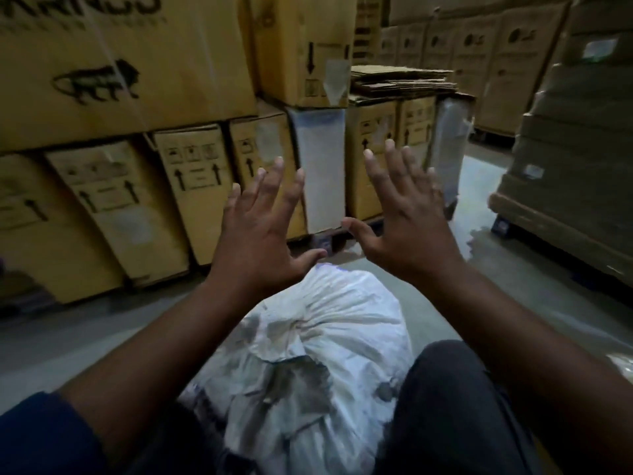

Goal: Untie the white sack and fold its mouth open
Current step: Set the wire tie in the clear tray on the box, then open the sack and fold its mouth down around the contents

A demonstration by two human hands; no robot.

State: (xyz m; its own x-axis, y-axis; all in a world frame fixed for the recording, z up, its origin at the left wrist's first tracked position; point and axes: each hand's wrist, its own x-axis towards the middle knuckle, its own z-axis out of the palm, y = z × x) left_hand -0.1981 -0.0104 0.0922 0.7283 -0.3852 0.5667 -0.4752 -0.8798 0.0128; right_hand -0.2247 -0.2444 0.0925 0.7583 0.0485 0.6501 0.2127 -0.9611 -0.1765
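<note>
A full white woven sack (329, 358) stands on the floor right in front of me, stained grey in places. Its mouth is gathered into a bunched knot (291, 341) near the top middle. My left hand (263, 228) is raised above the sack's far end, palm away from me, fingers spread, holding nothing. My right hand (404, 214) hovers beside it at the same height, also spread and empty. Neither hand touches the sack. My knee in dark trousers (455, 406) presses against the sack's right side.
Stacked cardboard cartons (144, 186) on pallets form a wall at the left and ahead. A wrapped pallet load (575, 186) stands at the right. A grey concrete floor (102, 337) runs between them, with an aisle (479, 180) leading back.
</note>
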